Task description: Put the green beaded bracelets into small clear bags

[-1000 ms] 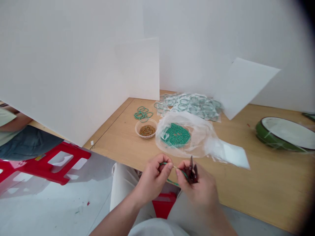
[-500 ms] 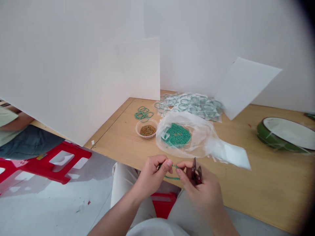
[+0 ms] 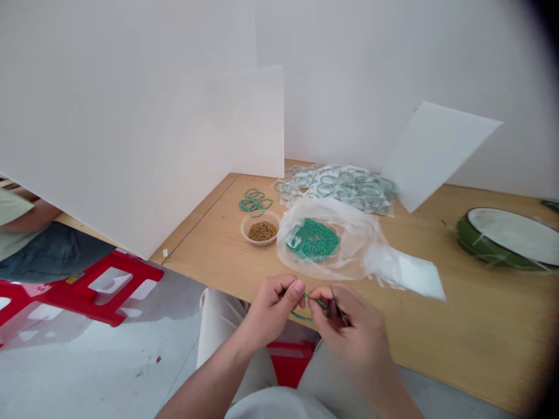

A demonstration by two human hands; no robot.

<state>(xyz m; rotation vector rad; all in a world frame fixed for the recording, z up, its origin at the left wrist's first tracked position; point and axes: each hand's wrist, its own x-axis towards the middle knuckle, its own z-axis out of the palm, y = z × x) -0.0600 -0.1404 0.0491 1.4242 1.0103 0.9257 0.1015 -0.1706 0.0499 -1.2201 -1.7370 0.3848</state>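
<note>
My left hand (image 3: 274, 307) pinches one end of a string of green beads (image 3: 302, 317) between thumb and forefinger. My right hand (image 3: 356, 326) is closed close beside it, its thumb and forefinger on another part of the string. Tucked in the right hand, dark red thread snips (image 3: 339, 307) point upward with slim metal blades. Part of the string hangs in a loop below the fingers, at the table edge; the rest is hidden by the hands. Beyond the hands lies a clear plastic bag (image 3: 356, 265) with loose green beads (image 3: 315, 240) in its mouth.
Left of the bag stands a plastic bowl (image 3: 245, 231) of gold-brown beads, with several green bead loops (image 3: 255, 201) behind it. Bagged bracelets (image 3: 345, 187) are piled at the back. White panels (image 3: 257, 122) rise behind. A green oval dish (image 3: 484, 247) sits right; a person's arm (image 3: 37, 216) shows left.
My right hand has turned and shifted slightly left, so the snips now show edge-on. More green beads show by its fingers. The left hand has hardly moved.
</note>
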